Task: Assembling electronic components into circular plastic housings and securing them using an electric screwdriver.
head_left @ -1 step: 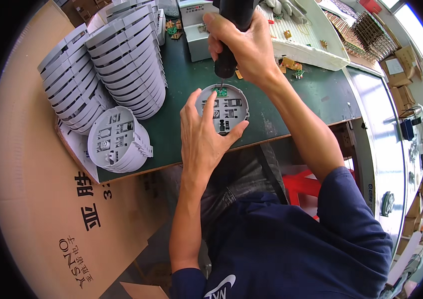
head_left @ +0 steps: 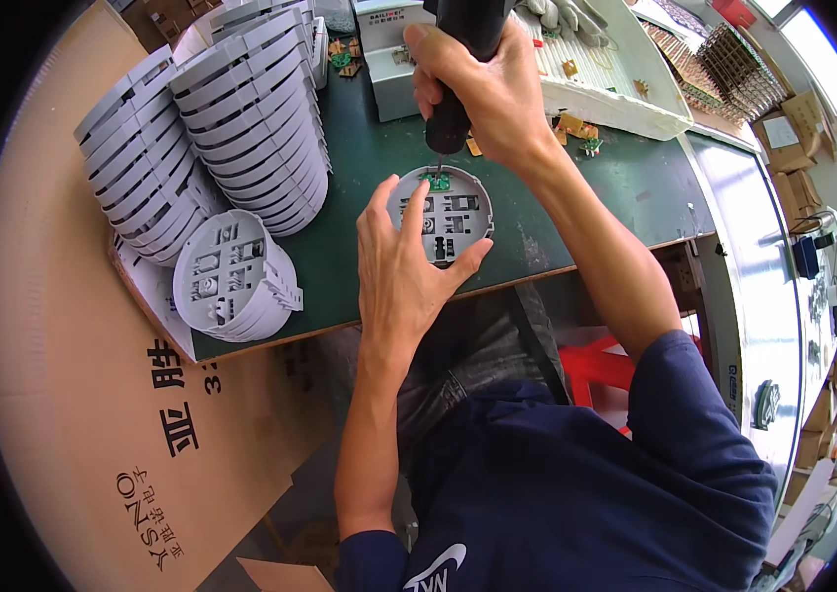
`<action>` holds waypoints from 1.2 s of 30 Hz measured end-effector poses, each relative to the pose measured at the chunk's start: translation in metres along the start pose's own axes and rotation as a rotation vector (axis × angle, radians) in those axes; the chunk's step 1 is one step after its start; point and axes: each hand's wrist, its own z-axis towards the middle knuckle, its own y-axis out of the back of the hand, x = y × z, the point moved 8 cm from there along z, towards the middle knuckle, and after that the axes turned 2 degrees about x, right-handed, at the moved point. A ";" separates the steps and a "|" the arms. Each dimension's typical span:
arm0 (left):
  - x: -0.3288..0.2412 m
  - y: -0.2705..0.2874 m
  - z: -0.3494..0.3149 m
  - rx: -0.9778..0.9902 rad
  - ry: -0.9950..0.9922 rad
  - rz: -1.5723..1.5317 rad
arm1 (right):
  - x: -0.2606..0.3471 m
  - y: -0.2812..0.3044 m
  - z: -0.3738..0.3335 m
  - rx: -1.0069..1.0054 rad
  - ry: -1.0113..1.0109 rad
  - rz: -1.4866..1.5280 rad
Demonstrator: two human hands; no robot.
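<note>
A round grey plastic housing (head_left: 460, 229) lies on the green tabletop near its front edge, its inner side with slots and clips facing up. My left hand (head_left: 401, 252) grips it, thumb on the right rim and fingers over the left side. A small green circuit board (head_left: 441, 184) sits inside at the far rim. My right hand (head_left: 497, 99) is wrapped round a black power screwdriver (head_left: 450, 123), held upright above the housing. Its thin bit points down at the circuit board; whether it touches a screw I cannot tell.
Tall stacks of grey housings (head_left: 251, 118) stand at the left, with a shorter stack (head_left: 231, 281) before them. A grey box-shaped device (head_left: 389, 74) is behind. At the back right lies a white tray (head_left: 626, 104) with gloves and small boards. Brown cardboard (head_left: 93, 395) borders the table's left.
</note>
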 end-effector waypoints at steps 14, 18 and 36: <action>-0.002 -0.001 0.001 -0.009 -0.004 -0.002 | -0.014 -0.006 0.001 0.161 -0.067 -0.053; -0.002 0.000 0.001 -0.020 -0.009 0.005 | -0.009 -0.009 0.001 0.127 -0.073 -0.060; 0.027 0.196 -0.022 -0.155 0.297 0.463 | 0.018 -0.029 0.058 0.166 0.091 -0.131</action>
